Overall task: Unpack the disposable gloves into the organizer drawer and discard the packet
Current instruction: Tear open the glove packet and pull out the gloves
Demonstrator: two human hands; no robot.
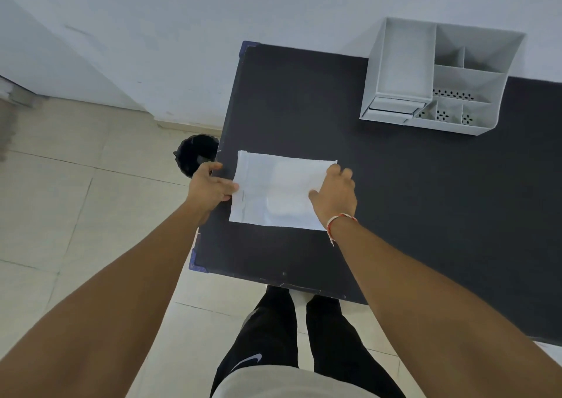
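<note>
A white packet (275, 189) is lying flat near the left edge of the dark counter (395, 203), with both hands resting on it. The left hand (209, 184) is pinching the packet's left edge, its fingers (231, 188) closed on it, while the right hand (336, 196) is pressing on the right end with fingers spread. The grey organizer (441, 75) is standing well apart at the counter's far side, and a black bin (194, 154) is sitting on the floor just beside the counter.

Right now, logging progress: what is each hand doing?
Left hand: fingers pinching the left edge of the white packet.
Right hand: resting on the packet's right end; whether it grips cannot be told.
</note>
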